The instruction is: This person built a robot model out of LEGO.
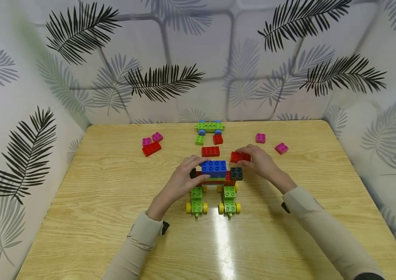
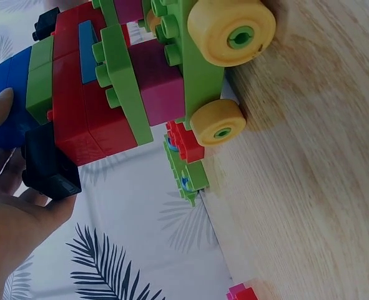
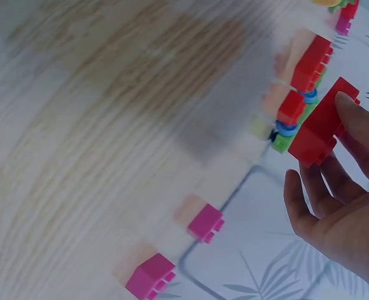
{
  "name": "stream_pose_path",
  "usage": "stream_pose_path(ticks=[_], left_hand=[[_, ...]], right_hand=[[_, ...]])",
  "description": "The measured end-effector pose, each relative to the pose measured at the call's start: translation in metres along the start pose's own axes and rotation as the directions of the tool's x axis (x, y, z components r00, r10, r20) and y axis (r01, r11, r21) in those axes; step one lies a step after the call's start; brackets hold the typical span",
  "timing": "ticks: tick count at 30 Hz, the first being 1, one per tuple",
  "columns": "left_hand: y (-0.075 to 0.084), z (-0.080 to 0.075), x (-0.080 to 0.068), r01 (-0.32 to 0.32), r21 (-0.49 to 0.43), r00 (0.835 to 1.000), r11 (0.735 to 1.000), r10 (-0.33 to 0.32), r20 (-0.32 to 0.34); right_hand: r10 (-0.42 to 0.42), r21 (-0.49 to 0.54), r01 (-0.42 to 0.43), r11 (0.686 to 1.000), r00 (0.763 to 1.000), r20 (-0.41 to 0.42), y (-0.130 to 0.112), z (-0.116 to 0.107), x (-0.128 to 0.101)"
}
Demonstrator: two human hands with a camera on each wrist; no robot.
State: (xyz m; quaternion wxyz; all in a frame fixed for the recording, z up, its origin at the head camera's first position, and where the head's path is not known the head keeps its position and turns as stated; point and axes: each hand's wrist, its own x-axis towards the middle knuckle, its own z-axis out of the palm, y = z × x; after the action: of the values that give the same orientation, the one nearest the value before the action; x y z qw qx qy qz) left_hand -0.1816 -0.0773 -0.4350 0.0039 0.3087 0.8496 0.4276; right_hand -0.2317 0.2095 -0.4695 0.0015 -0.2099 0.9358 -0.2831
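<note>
A toy brick model stands mid-table on two green wheeled bases (image 1: 197, 202) with yellow wheels (image 2: 231, 31). Its upper part stacks red bricks (image 2: 78, 94), a thin green layer and a blue brick (image 1: 213, 166) on top. Black bricks (image 1: 236, 173) stick out at both sides. My left hand (image 1: 185, 175) grips the blue brick from the left, thumb in front and fingers behind. To the right of the model, my right hand (image 1: 259, 161) pinches a red brick (image 3: 324, 122) between thumb and fingers, its studs facing the fingers in the right wrist view.
Behind the model lie another red brick (image 1: 210, 151), a small red brick (image 1: 217, 139), a small green brick (image 1: 200, 140) and a green base with blue wheels (image 1: 210, 126). Pink bricks (image 1: 281, 148) lie at right; at left, a red brick (image 1: 152, 149) lies beside two pink ones (image 1: 157, 136).
</note>
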Motion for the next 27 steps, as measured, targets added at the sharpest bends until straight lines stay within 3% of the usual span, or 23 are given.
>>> stream_pose_path(ticks=[9, 17, 27], left_hand=[[0.0, -0.001, 0.001, -0.02, 0.008, 1.0, 1.0, 0.02, 0.0], [0.0, -0.001, 0.002, -0.033, 0.018, 0.999, 0.999, 0.033, -0.008], [-0.002, -0.001, 0.004, -0.035, 0.027, 0.999, 0.999, 0.035, -0.01]], right_hand=[[-0.099, 0.022, 0.102, 0.995, 0.989, -0.106, -0.023, -0.02, -0.009], [-0.161, 0.047, 0.169, 0.985, 0.977, -0.14, -0.052, -0.036, -0.015], [-0.299, 0.018, 0.307, 0.952, 0.937, -0.181, -0.075, -0.047, -0.022]])
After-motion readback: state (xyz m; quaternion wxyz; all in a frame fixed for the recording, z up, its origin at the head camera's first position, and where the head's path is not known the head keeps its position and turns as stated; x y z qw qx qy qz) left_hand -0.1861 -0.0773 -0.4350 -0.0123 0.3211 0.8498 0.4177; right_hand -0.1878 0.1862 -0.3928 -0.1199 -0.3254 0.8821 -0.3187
